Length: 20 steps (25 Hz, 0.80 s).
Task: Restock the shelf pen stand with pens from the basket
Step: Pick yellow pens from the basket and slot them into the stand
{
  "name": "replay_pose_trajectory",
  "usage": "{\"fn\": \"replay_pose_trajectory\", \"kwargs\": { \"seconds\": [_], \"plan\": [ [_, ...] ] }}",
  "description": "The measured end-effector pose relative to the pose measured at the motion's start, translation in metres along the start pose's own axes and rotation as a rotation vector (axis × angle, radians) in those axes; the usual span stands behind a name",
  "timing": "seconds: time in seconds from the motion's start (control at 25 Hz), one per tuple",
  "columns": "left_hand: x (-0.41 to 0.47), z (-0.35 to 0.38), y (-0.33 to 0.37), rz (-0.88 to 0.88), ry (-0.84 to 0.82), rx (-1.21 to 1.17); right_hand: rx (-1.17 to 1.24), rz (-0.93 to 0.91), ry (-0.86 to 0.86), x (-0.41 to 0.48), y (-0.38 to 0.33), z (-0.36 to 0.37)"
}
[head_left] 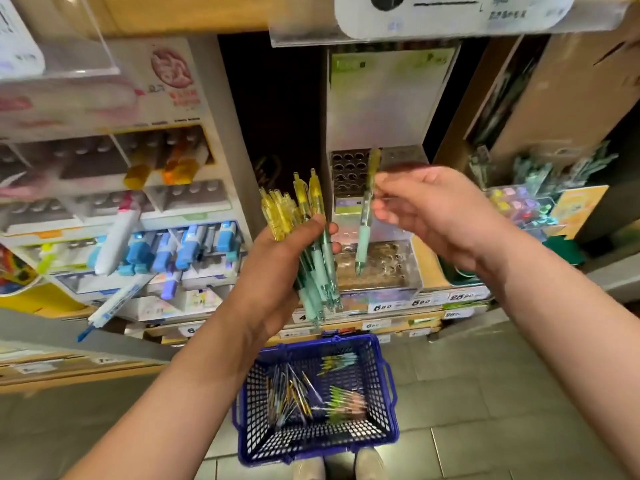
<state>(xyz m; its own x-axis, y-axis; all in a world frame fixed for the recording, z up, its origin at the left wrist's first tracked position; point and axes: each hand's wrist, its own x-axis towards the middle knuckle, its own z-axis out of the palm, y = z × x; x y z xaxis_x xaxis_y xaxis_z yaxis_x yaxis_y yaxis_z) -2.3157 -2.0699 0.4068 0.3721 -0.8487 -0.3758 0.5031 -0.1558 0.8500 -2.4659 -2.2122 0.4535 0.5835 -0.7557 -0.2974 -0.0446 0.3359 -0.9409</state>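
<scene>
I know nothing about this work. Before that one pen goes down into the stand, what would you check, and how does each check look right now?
1. Hold on the single pen: ok. The right hand pinches it near the top, tip down.
2. Tip over the pen stand: ok. It hangs above the holed tray, but I cannot tell which hole.
3. Free holes: ok. Many look empty.
4. Bunch of pens: ok. The left hand grips it, clear of the stand.
5. Stock in the basket: ok. More pens lie inside.
6. Right stand for this pen type: cannot tell. The labels are blurred.
</scene>
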Motion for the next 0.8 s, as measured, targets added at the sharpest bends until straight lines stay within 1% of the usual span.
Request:
{"fn": "replay_pose_trajectory", "kwargs": {
  "seconds": [0.08,0.12,0.24,0.36,0.4,0.52,0.8],
  "plan": [
    [0.005,0.000,-0.002,0.012,-0.010,-0.008,0.043,-0.164,0.117,0.024,-0.022,-0.005],
    [0.006,0.000,-0.002,0.016,-0.007,-0.003,0.024,-0.233,0.157,0.035,-0.032,-0.004],
    [0.012,0.003,-0.003,0.033,0.022,0.011,-0.169,-0.423,0.253,0.060,-0.047,0.005],
    [0.015,0.004,-0.004,0.033,0.023,0.031,-0.381,-0.649,0.355,0.066,-0.044,0.015],
    [0.015,0.005,-0.005,0.028,0.020,0.038,-0.452,-0.695,0.376,0.067,-0.040,0.018],
    [0.017,0.003,-0.007,0.013,0.005,0.030,-0.578,-0.746,0.370,0.073,-0.032,0.023],
    [0.021,0.000,-0.007,0.021,-0.007,0.054,-0.667,-0.795,0.371,0.081,-0.028,0.031]
  ]
}}
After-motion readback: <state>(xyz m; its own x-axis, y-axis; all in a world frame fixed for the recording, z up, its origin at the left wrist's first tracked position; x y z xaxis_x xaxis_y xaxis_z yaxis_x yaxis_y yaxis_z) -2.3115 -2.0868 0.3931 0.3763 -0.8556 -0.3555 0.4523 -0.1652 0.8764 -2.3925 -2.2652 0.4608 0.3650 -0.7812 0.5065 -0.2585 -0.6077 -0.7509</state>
